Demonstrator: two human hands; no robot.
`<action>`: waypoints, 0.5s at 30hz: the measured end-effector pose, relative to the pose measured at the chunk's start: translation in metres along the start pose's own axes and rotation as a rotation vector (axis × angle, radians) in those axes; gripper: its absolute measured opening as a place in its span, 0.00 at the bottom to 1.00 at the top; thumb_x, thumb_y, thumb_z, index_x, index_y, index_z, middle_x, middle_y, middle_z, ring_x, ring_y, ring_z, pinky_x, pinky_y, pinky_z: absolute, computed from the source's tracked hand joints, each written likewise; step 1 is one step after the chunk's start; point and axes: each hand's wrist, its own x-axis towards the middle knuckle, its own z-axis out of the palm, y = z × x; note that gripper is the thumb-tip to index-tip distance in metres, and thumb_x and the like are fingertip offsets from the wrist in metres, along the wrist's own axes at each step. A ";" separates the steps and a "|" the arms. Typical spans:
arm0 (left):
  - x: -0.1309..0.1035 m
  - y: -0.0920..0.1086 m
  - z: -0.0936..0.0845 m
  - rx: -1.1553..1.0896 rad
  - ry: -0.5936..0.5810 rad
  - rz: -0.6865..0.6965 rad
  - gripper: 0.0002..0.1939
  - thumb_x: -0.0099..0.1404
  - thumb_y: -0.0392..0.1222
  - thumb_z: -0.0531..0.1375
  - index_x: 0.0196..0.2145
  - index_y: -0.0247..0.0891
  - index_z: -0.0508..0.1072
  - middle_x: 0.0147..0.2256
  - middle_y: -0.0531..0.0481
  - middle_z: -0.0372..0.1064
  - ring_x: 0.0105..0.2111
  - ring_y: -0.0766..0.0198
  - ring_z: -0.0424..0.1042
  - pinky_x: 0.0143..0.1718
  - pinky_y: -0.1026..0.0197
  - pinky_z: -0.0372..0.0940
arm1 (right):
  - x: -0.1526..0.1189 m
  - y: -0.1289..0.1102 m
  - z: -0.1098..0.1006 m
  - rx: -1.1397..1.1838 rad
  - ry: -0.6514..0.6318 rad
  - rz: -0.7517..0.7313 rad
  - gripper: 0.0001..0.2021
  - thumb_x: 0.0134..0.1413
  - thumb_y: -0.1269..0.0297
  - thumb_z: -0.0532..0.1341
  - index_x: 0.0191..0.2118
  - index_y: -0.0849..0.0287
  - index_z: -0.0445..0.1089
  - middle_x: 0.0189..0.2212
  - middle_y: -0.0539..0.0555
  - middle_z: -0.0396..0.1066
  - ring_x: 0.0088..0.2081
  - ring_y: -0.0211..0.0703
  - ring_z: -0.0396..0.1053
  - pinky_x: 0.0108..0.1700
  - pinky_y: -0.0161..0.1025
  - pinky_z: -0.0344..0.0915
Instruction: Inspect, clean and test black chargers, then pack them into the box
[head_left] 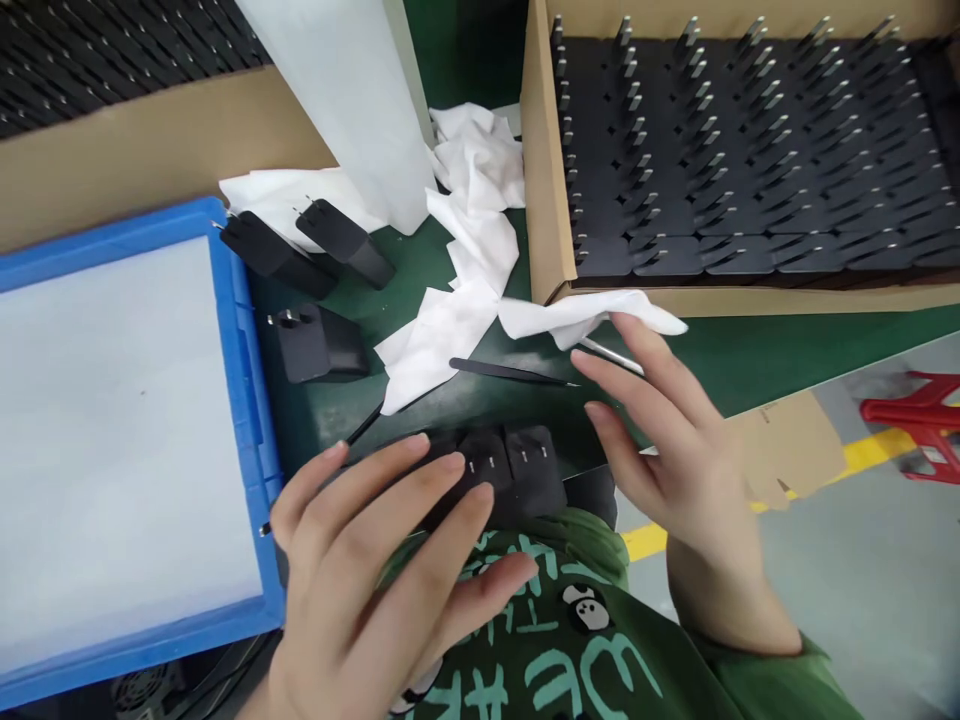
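My left hand (382, 570) is spread over a row of black plug adapters (534, 465) at the table's near edge. Its fingers are apart, and they hide part of the row, so I cannot tell if they touch it. To the right, my right hand (690, 460) has its fingers stretched and separated. One fingertip meets the edge of a white cloth (585, 312), and a thin silver rod (611, 355) lies beside the fingers. Dark pointed tweezers (510, 372) rest on the green table between the hands, next to a crumpled white wipe (442, 325).
A cardboard box (547, 150) at the back right holds rows of black adapters, prongs up. Three loose adapters, one a squat block (322, 345), stand beside a blue tray (251, 400) lined in white. More wipes (480, 160) lie behind. A red stool (915, 420) is on the floor.
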 end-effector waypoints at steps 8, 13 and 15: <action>-0.010 -0.005 -0.005 0.021 0.038 -0.096 0.17 0.61 0.47 0.70 0.45 0.43 0.73 0.45 0.43 0.75 0.51 0.46 0.72 0.58 0.36 0.63 | 0.043 0.004 0.032 -0.127 -0.482 -0.279 0.09 0.66 0.73 0.55 0.45 0.64 0.71 0.35 0.58 0.72 0.34 0.46 0.71 0.29 0.39 0.65; -0.001 0.004 0.000 -0.063 -0.049 -0.113 0.21 0.61 0.45 0.70 0.49 0.37 0.73 0.48 0.40 0.76 0.55 0.44 0.70 0.63 0.37 0.56 | 0.054 0.005 0.021 -0.057 -0.496 -0.136 0.05 0.66 0.72 0.55 0.42 0.61 0.68 0.40 0.57 0.71 0.29 0.38 0.67 0.28 0.36 0.63; 0.004 0.007 0.005 -0.083 -0.025 -0.137 0.21 0.62 0.46 0.69 0.50 0.33 0.73 0.48 0.39 0.76 0.55 0.44 0.70 0.64 0.39 0.55 | 0.047 0.001 0.003 0.241 -0.334 0.076 0.06 0.64 0.71 0.58 0.45 0.58 0.67 0.42 0.55 0.73 0.31 0.37 0.70 0.31 0.36 0.69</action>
